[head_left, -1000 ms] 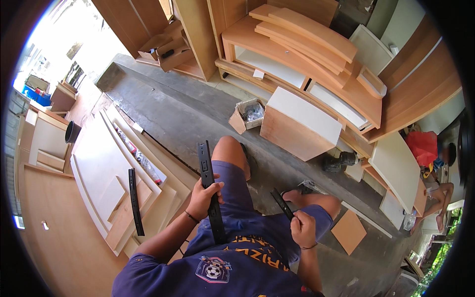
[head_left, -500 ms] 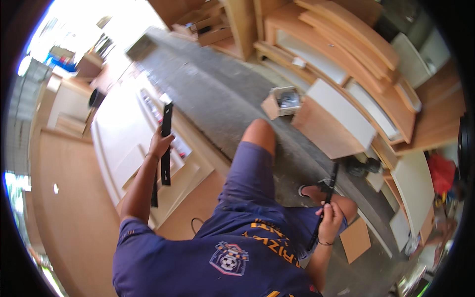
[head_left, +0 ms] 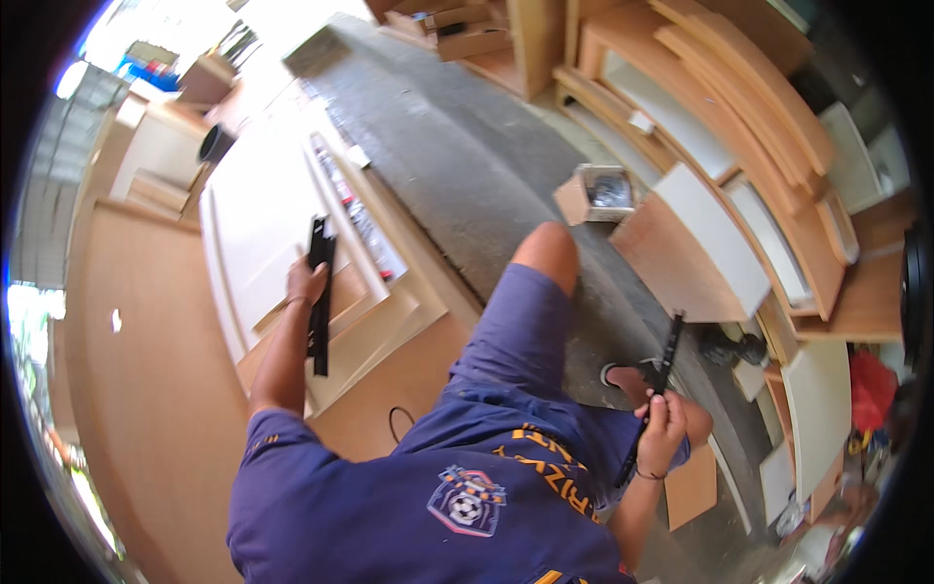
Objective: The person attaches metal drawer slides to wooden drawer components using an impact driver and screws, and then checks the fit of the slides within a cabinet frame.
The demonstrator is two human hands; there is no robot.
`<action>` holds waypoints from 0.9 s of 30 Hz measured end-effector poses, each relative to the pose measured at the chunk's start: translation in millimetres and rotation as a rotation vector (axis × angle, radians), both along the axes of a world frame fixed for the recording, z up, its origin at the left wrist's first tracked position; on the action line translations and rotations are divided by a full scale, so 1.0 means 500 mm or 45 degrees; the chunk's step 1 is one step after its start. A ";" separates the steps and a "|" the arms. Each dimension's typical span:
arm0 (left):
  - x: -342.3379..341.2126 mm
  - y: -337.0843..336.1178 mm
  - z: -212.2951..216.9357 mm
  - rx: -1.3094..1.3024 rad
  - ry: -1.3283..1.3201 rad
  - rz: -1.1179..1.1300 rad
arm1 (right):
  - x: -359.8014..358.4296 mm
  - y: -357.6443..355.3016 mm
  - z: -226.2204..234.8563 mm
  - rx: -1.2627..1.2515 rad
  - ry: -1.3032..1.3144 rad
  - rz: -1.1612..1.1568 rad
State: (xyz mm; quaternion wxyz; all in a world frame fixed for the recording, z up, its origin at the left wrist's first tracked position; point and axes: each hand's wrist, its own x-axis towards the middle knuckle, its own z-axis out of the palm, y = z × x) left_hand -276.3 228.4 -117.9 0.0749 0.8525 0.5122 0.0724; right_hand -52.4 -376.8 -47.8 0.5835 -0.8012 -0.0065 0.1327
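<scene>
My left hand [head_left: 309, 280] is closed around black metal drawer slides [head_left: 320, 336], held upright above pale wooden panels [head_left: 261, 185]. At least two slide pieces seem to lie together there; I cannot tell the exact number. Over by my bent right leg, my right hand [head_left: 663, 428] grips another black drawer slide [head_left: 670, 348]. This one is slim and tilted, its far end pointing away from me and its near end passing below the hand. Fingers and thumb pinch it around the middle.
An open cardboard box [head_left: 608, 190] with grey contents sits on the concrete floor [head_left: 438, 136]. A white-and-brown board [head_left: 693, 248] leans by wooden cabinet frames [head_left: 623, 117] at right. To my left lies a large brown panel [head_left: 156, 321]. A black cylinder [head_left: 216, 144] stands beyond it.
The whole view has shifted, so the surroundings sit further right. Relative to the panels, my left hand has moved left and the slides in it have turned. My right hand keeps its grip.
</scene>
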 end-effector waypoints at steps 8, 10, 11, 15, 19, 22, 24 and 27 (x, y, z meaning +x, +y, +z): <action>-0.062 0.031 -0.046 0.017 -0.018 0.084 | 0.006 0.017 0.014 0.101 -0.040 -0.035; -0.065 0.048 -0.055 -0.033 0.096 0.104 | 0.000 0.014 0.010 0.155 -0.023 -0.064; -0.022 0.018 -0.036 -0.045 0.136 0.188 | -0.001 0.009 0.009 0.173 -0.019 -0.078; 0.043 -0.062 0.027 0.140 0.122 0.359 | -0.007 0.006 -0.002 0.381 0.073 -0.194; 0.118 -0.105 0.015 0.316 -0.220 -0.109 | 0.020 0.003 0.010 0.475 0.081 -0.301; 0.268 -0.283 0.087 0.264 -0.445 -0.654 | 0.045 -0.004 0.007 0.374 -0.048 -0.229; 0.357 -0.419 0.147 0.081 -0.636 -1.027 | 0.055 0.008 0.004 0.261 -0.141 -0.118; 0.435 -0.590 0.216 -0.017 -0.608 -1.660 | 0.057 0.040 0.029 -0.038 -0.215 0.069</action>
